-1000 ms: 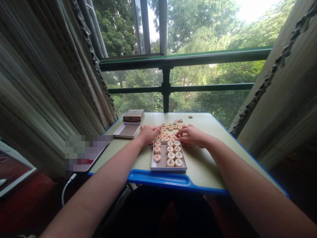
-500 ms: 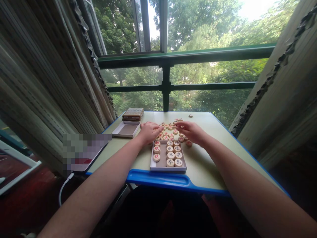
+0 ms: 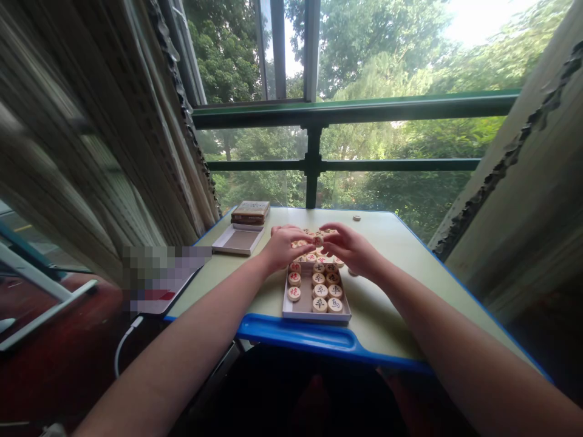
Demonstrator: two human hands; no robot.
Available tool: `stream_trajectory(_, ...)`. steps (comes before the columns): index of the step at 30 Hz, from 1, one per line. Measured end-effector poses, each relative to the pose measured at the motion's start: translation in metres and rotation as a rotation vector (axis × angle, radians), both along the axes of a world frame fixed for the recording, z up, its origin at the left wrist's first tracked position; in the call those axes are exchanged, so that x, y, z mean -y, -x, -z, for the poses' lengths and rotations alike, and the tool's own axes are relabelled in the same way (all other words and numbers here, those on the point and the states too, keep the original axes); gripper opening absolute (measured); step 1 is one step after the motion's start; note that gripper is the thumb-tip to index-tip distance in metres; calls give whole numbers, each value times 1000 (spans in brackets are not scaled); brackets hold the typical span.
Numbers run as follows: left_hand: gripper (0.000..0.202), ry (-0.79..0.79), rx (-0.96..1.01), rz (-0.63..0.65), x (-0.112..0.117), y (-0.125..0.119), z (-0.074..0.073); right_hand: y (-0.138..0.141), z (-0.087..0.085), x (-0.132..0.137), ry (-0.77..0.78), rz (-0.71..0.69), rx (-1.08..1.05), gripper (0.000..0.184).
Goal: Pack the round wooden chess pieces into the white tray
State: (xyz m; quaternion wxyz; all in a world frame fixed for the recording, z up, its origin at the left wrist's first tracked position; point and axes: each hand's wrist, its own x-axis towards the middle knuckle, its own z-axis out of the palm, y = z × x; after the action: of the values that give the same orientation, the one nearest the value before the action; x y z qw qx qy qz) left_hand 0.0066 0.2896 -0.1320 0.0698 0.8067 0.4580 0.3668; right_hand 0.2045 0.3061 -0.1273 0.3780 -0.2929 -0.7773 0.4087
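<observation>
A shallow grey tray (image 3: 300, 308) near the table's front edge holds several round wooden chess pieces (image 3: 327, 298) marked in red or black. More loose pieces (image 3: 304, 242) lie in a heap just behind it. My left hand (image 3: 282, 246) hovers over the heap's left side with fingers curled. My right hand (image 3: 348, 247) is over the tray's far end, its fingertips pinched on a wooden piece (image 3: 318, 240) between the two hands.
The pale green table (image 3: 387, 291) has a blue rim. An empty box lid (image 3: 238, 240) and a brown box (image 3: 249, 212) sit at its back left. One stray piece (image 3: 356, 217) lies at the back. A cabled device (image 3: 155, 291) overhangs the left edge. Curtains flank a barred window.
Both hands have drawn closer together and nearer the tray's far end. The view has shifted slightly downward and to the left.
</observation>
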Motion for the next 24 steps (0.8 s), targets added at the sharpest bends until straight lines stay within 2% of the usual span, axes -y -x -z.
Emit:
stream_trajectory(5, 20, 3, -41, -54, 4, -3, -4, 0, 0, 1, -2, -9, 5, 26)
stream_trajectory(8, 22, 35, -85, -135, 2, -1, -4, -3, 0, -3, -64, 123, 97, 22)
stream_trajectory(11, 22, 47, -153, -225, -3, 5, -1, -8, 0, -9, -167, 296, 302, 16)
stream_trajectory(15, 26, 102, -213, -142, -9, 8, 4, -14, 2, -15, -321, 391, 562, 16)
stream_trajectory(18, 42, 175, -240, -57, -8, 5, 5, -15, 5, -17, -352, 388, 667, 19)
stream_trajectory(20, 50, 206, -256, -31, -7, 2, 5, -15, 7, -17, -338, 390, 703, 20)
stream_trajectory(24, 51, 227, -288, -56, -7, 2, 6, -12, 4, -12, -368, 403, 657, 22)
